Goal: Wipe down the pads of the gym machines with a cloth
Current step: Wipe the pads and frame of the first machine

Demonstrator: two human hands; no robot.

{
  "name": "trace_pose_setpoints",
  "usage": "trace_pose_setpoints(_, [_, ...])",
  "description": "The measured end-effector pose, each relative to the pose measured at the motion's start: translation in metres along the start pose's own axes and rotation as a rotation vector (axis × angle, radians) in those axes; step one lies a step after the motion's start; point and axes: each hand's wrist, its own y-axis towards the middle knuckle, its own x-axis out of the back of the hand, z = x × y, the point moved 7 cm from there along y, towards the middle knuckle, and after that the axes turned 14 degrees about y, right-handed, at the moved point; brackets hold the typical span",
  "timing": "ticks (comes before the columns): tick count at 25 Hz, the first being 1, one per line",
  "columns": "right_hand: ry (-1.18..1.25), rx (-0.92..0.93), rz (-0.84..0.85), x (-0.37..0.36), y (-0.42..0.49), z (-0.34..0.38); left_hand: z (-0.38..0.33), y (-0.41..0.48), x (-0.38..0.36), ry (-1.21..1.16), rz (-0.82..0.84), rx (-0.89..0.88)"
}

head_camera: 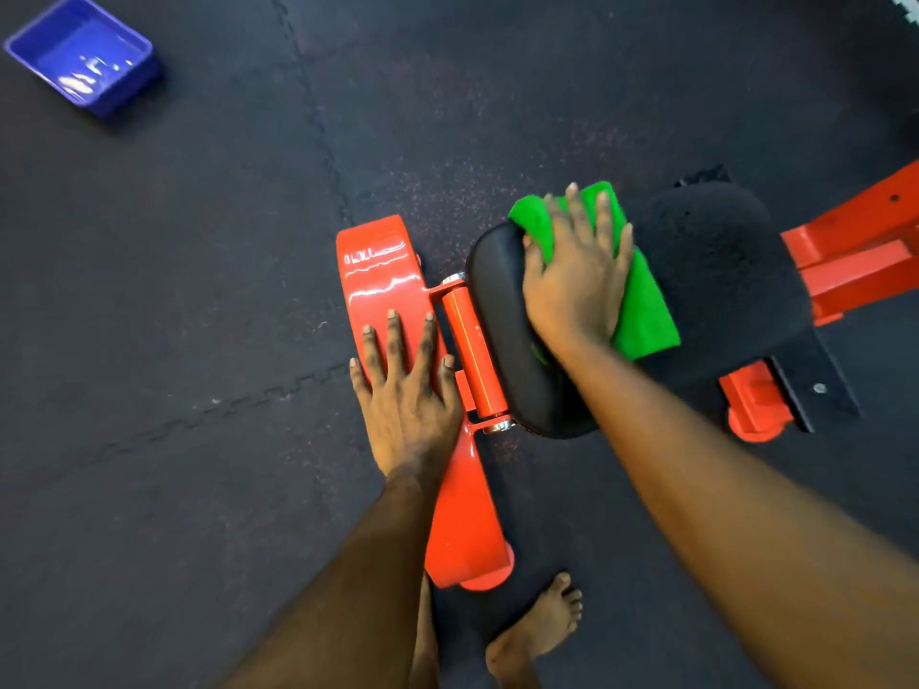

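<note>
Rubber floor [174,315], blue tub [127,89], green cloth [646,310]

The floor [149,300] is covered with dark rubber mats, faintly flecked with red near the centre. The mats are joined by toothed interlocking seams: one seam [313,101] is run from 12 o'clock toward the centre, another [199,410] from the centre toward 8 o'clock. A blue plastic tub [129,87] is set at 10 o'clock, with bright glints caught inside it. A jagged white patch [906,3] is cut off at the 1 o'clock corner.
</note>
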Motion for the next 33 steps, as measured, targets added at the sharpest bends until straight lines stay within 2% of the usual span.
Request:
trace_pose_setpoints(3, [-0.062, 0.101, 0.065, 0.007, -0.076, 0.003, 0.001, 0.001, 0.000, -0.007, -0.001, 0.003])
trace_pose_setpoints(5, [-0.090, 0.154, 0.109, 0.011, -0.081, -0.010, 0.001, 0.001, -0.001, -0.014, -0.002, -0.004])
trace_pose_setpoints(7, [-0.072, 0.112, 0.094, 0.017, -0.057, -0.025, 0.002, 0.001, -0.002, -0.011, -0.002, -0.007])
trace_pose_setpoints(9, [-0.039, 0.007, 0.005, 0.020, -0.040, -0.035, 0.001, 0.002, -0.003, 0.006, -0.003, -0.012])
trace_pose_setpoints(12, [-0.041, -0.117, -0.106, 0.017, -0.068, -0.026, -0.002, -0.001, -0.004, 0.023, -0.003, -0.049])
trace_pose_setpoints(15, [-0.080, 0.042, -0.026, 0.015, -0.108, -0.016, -0.003, 0.000, -0.004, 0.026, -0.001, -0.070])
trace_pose_setpoints(17, [-0.053, 0.147, 0.026, 0.022, -0.103, -0.030, -0.003, -0.001, -0.005, 0.030, -0.008, -0.081])
trace_pose_setpoints(19, [-0.012, 0.083, -0.015, 0.033, -0.081, -0.054, -0.004, -0.002, -0.008, 0.033, -0.003, -0.100])
trace_pose_setpoints(23, [-0.014, -0.227, -0.223, 0.034, -0.080, -0.057, -0.006, -0.002, -0.009, 0.054, 0.000, -0.122])
trace_pose_setpoints(25, [-0.033, -0.212, -0.234, 0.024, -0.108, -0.036, -0.006, -0.002, -0.008, 0.060, -0.014, -0.125])
trace_pose_setpoints(29, [-0.038, 0.006, -0.092, 0.028, -0.112, -0.047, -0.007, -0.001, -0.009, 0.061, -0.018, -0.136])
trace_pose_setpoints(31, [-0.008, -0.078, -0.124, 0.039, -0.085, -0.067, -0.008, -0.002, -0.008, 0.054, -0.007, -0.144])
trace_pose_setpoints(33, [0.010, -0.265, -0.215, 0.042, -0.075, -0.077, -0.006, -0.001, -0.002, 0.038, -0.021, -0.142])
